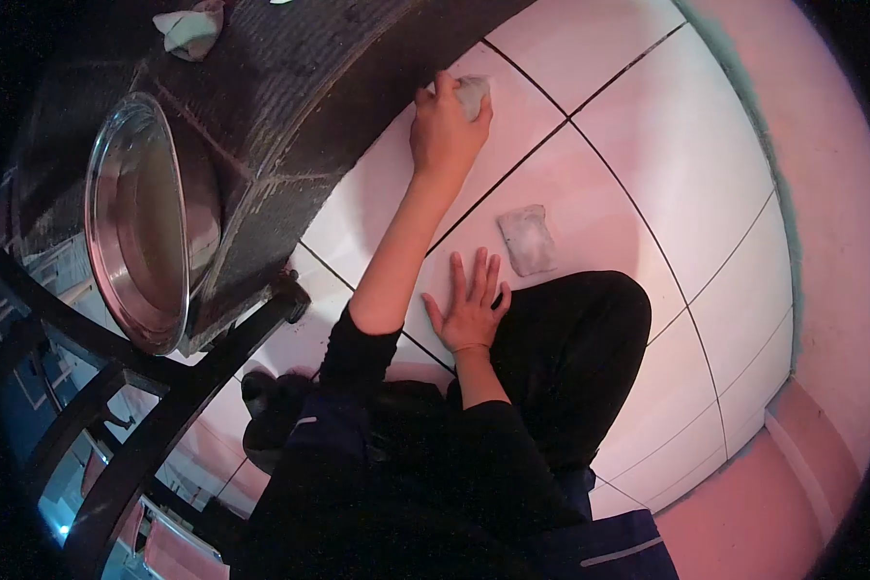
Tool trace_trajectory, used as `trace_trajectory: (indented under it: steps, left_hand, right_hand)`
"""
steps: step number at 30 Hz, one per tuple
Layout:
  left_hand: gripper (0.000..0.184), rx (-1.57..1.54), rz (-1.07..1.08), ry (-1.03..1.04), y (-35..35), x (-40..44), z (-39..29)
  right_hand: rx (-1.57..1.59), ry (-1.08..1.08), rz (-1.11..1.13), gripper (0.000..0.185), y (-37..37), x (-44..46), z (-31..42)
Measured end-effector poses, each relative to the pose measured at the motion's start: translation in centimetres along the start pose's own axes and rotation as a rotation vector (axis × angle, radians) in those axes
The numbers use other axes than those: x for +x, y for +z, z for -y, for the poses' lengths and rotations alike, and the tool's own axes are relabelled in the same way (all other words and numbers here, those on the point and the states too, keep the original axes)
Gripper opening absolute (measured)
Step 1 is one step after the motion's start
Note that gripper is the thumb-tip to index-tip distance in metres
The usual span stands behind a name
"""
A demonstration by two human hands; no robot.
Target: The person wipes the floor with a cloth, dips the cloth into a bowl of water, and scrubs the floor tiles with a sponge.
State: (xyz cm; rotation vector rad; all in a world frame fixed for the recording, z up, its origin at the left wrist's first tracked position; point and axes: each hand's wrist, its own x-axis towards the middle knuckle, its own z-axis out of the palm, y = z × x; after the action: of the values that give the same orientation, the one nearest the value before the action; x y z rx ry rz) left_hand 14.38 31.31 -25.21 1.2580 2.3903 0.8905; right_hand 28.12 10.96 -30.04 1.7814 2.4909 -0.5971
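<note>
My left hand [447, 135] reaches far forward and is closed around a pale grey rag [473, 96], pressed against the white tiled floor [590, 193] beside the dark step. Part of the rag is hidden under the fingers. Closer to my body, my right hand [468, 307] rests with fingers spread on the tiles by my bent knee, holding nothing. A flat, roughly rectangular greyish pad [529, 240] lies on the floor just beyond it; whether it is folded cloth or sponge I cannot tell.
On the dark tiled step [261, 106] at left stands a shiny metal basin [135, 232] with liquid in it. A crumpled pale cloth [193, 31] lies behind it. Black metal bars [174, 406] stand at lower left. A pink wall [831, 193] borders the floor at right.
</note>
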Motion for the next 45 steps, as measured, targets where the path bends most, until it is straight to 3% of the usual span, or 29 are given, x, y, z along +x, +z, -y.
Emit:
trace_trajectory:
  steps: [4, 9, 10, 14, 16, 19, 20, 22, 26, 29, 30, 32, 36, 37, 39, 42, 45]
  left_hand:
    - [0.039, 0.004, -0.069, 0.063, -1.4, -5.1, 2.6]
    - [0.038, 0.004, 0.036, -0.147, -4.9, -10.6, 4.4]
    - [0.038, 0.003, 0.032, -0.148, -4.7, -10.0, 4.4]
    - [0.039, -0.017, -0.136, 0.163, -1.7, -4.1, 3.9]
    - [0.039, 0.014, -0.087, 0.003, -0.6, -1.3, 1.8]
    - [0.037, -0.024, -0.032, -0.069, -0.3, -0.1, 0.9]
    - [0.037, -0.023, -0.029, -0.073, -0.6, -1.0, 1.3]
    - [0.036, -0.043, -0.16, 0.124, -1.1, -3.7, 3.5]
    - [0.035, -0.007, -0.055, -0.09, -5.0, -11.7, 5.8]
    - [0.036, 0.011, 0.001, -0.213, -6.2, -12.3, 5.8]
    - [0.036, 0.015, -0.004, -0.215, -5.9, -11.7, 5.8]
    - [0.037, -0.015, -0.134, 0.063, -3.8, -8.5, 5.2]
    - [0.037, -0.043, -0.177, 0.149, 0.2, -1.6, 2.6]
    - [0.037, -0.044, -0.174, 0.148, 0.1, -0.6, 1.6]
    - [0.037, -0.028, -0.033, -0.043, -0.1, 0.8, 0.4]
    - [0.036, -0.047, -0.115, 0.109, -0.4, -2.3, 2.3]
    - [0.036, -0.039, -0.039, -0.036, -3.1, -9.2, 3.4]
  right_hand:
    - [0.009, -0.01, -0.022, 0.077, 0.1, 0.3, 0.0]
    - [-0.005, -0.026, -0.027, 0.077, 0.2, 0.2, -0.1]
    - [-0.008, -0.027, -0.042, 0.076, 0.2, 0.2, -0.1]
    - [-0.007, 0.006, -0.012, 0.075, 0.2, 0.2, 0.1]
    - [-0.002, 0.004, -0.015, 0.075, 0.1, 0.2, 0.2]
    - [-0.006, -0.001, -0.019, 0.075, 0.1, 0.3, 0.0]
    - [-0.006, -0.003, -0.017, 0.075, 0.1, 0.1, 0.1]
    - [-0.001, -0.019, -0.027, 0.075, 0.1, 0.2, 0.2]
    - [-0.003, -0.028, -0.06, 0.076, 0.3, 0.1, 0.0]
    - [-0.006, -0.027, -0.06, 0.076, 0.0, 0.1, 0.2]
    - [-0.002, -0.032, -0.059, 0.076, 0.0, 0.1, 0.2]
    - [-0.011, -0.024, -0.046, 0.075, 0.0, 0.2, 0.2]
    - [-0.013, -0.031, -0.065, 0.075, 0.3, 0.2, 0.0]
    - [-0.018, -0.031, -0.058, 0.076, 0.3, 0.2, 0.0]
    - [-0.021, -0.036, -0.054, 0.076, 0.3, 0.1, 0.1]
    - [-0.002, -0.009, -0.03, 0.076, 0.2, 0.2, 0.1]
    - [-0.011, -0.029, -0.039, 0.077, 0.3, 0.0, 0.0]
